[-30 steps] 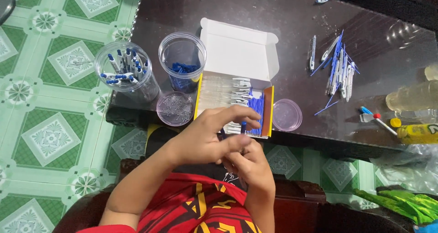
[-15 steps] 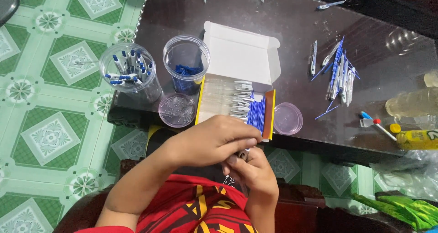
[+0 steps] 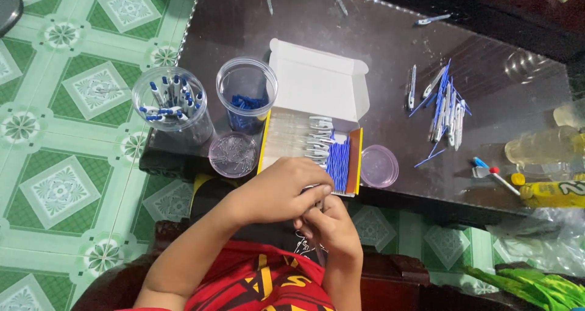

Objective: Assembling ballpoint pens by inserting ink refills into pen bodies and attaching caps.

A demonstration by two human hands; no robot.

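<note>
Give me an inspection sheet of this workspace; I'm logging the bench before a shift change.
Surface: dark glossy table, bare at the back.
Job's things: open cardboard box of clear pen barrels and blue refills; a small part between both hands, too hidden to name.
Clutter: clear cup of pens, clear cup of blue parts, two round lids, loose pens, bottles.
Hands: left hand and right hand pressed together at the table edge.
Cables: nothing seen.
Surroundings: green patterned floor tiles.
</note>
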